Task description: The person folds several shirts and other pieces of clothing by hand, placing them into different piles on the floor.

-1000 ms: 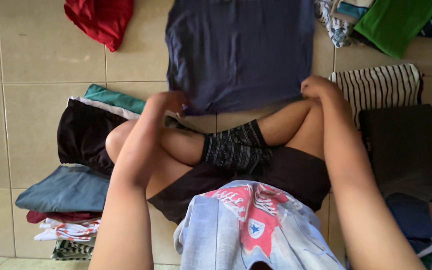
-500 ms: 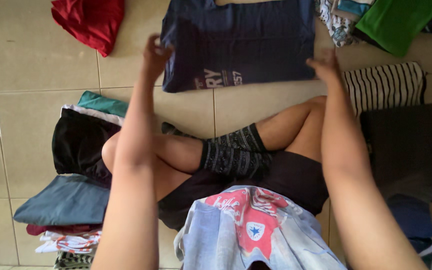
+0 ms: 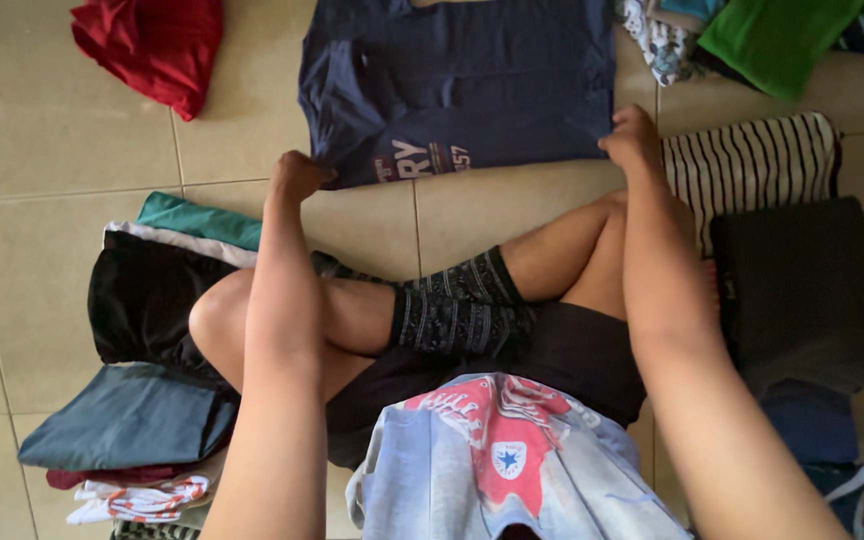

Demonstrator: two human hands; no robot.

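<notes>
Head view looks straight down at you sitting cross-legged on a pale tiled floor (image 3: 42,160). Your left hand (image 3: 299,175) is curled closed on the near left corner of the navy shirt (image 3: 472,85), fingers pinching the cloth. Your right hand (image 3: 632,135) is also closed, gripping the near right corner of the same shirt. The navy shirt lies spread flat on the tiles just beyond your knees, its near edge stretched between your two hands, pale lettering showing along that edge.

At your left sits a stack of folded clothes (image 3: 142,300): a teal piece, a white one, a black one, then a grey-blue one nearer to you, with a patterned piece at the bottom. A red garment (image 3: 152,45) lies crumpled on the tiles at the far left, well apart from the shirt. At your right, a black-and-white striped garment (image 3: 752,165) lies just beside your right hand, with a dark folded garment (image 3: 802,290) nearer you. A green garment (image 3: 772,40) lies at the far right, over other loose clothes.
</notes>
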